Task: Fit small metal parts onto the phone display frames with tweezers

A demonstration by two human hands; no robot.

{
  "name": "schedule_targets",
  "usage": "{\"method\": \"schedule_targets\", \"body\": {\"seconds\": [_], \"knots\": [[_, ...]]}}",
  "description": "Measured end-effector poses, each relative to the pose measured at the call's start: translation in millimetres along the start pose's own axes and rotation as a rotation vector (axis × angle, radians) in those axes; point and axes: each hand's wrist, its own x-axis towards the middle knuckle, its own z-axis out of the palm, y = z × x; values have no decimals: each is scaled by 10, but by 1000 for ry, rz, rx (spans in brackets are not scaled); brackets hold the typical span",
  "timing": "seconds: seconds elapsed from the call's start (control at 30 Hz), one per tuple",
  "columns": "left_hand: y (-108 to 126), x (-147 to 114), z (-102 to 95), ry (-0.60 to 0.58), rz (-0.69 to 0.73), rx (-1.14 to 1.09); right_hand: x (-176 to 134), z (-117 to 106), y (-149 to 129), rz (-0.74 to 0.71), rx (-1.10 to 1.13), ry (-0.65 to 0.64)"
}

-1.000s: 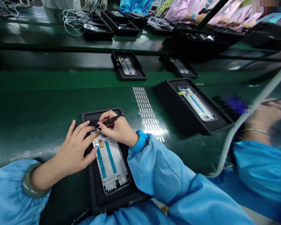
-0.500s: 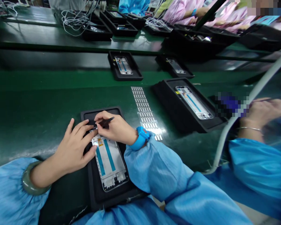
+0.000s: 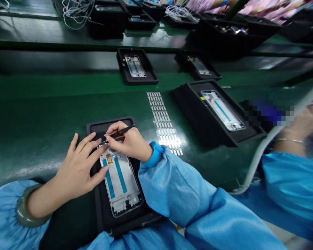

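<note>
A phone frame (image 3: 122, 189) with two blue strips and a small orange flex piece lies in a black foam tray (image 3: 100, 211) in front of me. My left hand (image 3: 80, 165) rests with fingers spread over the frame's upper left edge, its index fingertip near the top. Pinched in my right hand (image 3: 125, 140) is a pair of dark tweezers (image 3: 123, 131), whose tip points at the frame's top end beside my left fingertips. Whether the tips hold a small part is hidden. A blue watch band circles my right wrist.
A sheet of small white labels (image 3: 161, 119) lies right of my tray. Beyond it stands a stack of black trays (image 3: 198, 114) with another phone frame (image 3: 223, 110). More trays (image 3: 138, 81) sit farther back. At right, a co-worker's hand (image 3: 302, 121) is behind a pale curved tube (image 3: 261, 156).
The view has shifted slightly, so the far trays sit higher. Both hands stay at the frame's top end; the tweezers lie at a slightly different angle in my right fingers.
</note>
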Motion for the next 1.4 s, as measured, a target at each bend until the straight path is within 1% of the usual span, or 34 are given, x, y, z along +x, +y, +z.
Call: {"method": "schedule_targets", "body": {"seconds": [0.3, 0.43, 0.57, 0.77, 1.0, 1.23, 1.4], "knots": [[12, -8, 14, -4, -13, 2, 12, 17, 17, 33, -28, -14], [4, -13, 40, 0, -13, -3, 8, 23, 32, 13, -51, -39], [2, -6, 49, -1, -21, -8, 8, 22, 45, 8, -55, -15], [4, -2, 43, -3, -26, -22, 5, 26, 42, -15, -90, -36], [-3, -2, 46, 4, -24, -13, 3, 37, 33, -8, -115, -58], [95, 49, -46, -41, -29, 86, 40, 107, 3, 49, -150, 31], [130, 66, -77, -46, -18, 114, 25, 93, 11, 29, -146, 86]]}}
